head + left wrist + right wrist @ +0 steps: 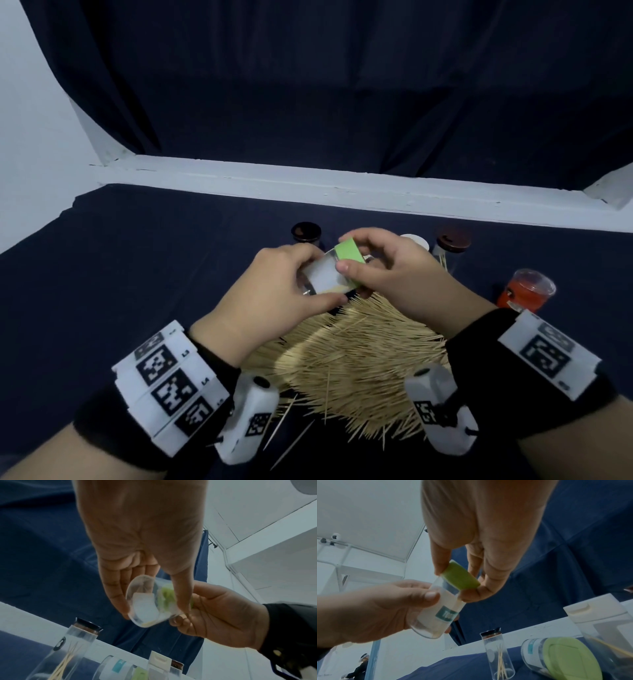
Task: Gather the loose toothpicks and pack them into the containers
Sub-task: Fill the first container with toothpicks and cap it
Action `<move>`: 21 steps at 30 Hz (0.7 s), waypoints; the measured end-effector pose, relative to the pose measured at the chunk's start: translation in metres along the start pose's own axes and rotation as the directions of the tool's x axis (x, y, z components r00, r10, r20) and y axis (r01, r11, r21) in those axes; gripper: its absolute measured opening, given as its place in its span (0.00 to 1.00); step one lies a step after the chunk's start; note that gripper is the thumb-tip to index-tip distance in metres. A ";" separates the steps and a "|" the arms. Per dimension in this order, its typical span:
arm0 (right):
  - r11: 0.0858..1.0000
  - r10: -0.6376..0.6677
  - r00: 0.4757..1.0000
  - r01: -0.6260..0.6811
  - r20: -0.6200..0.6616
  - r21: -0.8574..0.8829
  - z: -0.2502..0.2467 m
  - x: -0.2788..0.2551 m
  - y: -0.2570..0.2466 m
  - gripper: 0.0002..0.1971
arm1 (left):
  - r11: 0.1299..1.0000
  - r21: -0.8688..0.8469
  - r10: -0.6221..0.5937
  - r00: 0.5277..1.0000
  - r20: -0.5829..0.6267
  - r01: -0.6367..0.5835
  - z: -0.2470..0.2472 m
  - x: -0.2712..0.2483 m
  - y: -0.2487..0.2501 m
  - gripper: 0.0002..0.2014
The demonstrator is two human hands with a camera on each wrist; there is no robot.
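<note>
A big heap of loose toothpicks (349, 363) lies on the dark cloth between my wrists. Above its far edge my left hand (274, 291) grips a clear container (323, 275) (145, 601) (436, 614) with a white label, held tilted in the air. My right hand (383, 267) pinches its green lid (347, 258) (460, 578) between thumb and fingers at the container's mouth. The lid sits askew on the rim. The container looks almost empty.
Other containers stand behind the hands: a dark-lidded tube (306, 233) (498, 654) holding a few toothpicks, a white-lidded one (416, 241) (597, 616), a brown-lidded one (452, 240) and a red one (525, 291). A green-lidded container (563, 660) lies on its side. A white ledge (342, 185) borders the table's far edge.
</note>
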State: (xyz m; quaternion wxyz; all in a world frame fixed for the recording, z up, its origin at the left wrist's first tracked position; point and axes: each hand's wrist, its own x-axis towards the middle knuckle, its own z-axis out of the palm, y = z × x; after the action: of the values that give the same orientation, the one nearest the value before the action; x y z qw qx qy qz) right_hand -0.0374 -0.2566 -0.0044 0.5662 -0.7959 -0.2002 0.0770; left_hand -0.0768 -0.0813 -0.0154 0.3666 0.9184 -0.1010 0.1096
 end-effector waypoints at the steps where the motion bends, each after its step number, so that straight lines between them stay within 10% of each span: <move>1: 1.000 -0.013 1.000 0.012 0.009 0.021 -0.002 -0.001 0.001 0.13 | 0.999 -0.029 -0.020 1.000 0.005 0.020 0.000 0.000 -0.001 0.22; 14: 0.996 -0.019 1.000 0.020 -0.012 0.092 -0.024 -0.025 -0.001 0.20 | 0.930 -0.352 -0.099 0.995 0.031 0.104 0.022 0.001 0.005 0.18; 21: 0.943 0.100 0.975 -0.156 -0.196 -0.293 -0.096 -0.066 0.016 0.21 | 0.901 -0.433 -0.019 0.998 0.054 0.040 0.035 0.008 0.024 0.22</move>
State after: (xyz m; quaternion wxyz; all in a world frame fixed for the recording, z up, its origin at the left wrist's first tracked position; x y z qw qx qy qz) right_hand -0.0601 -0.3713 0.0075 0.4451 -0.8892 -0.1059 0.0102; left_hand -0.0707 -0.1235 -0.0221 0.5606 0.8177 -0.1179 0.0565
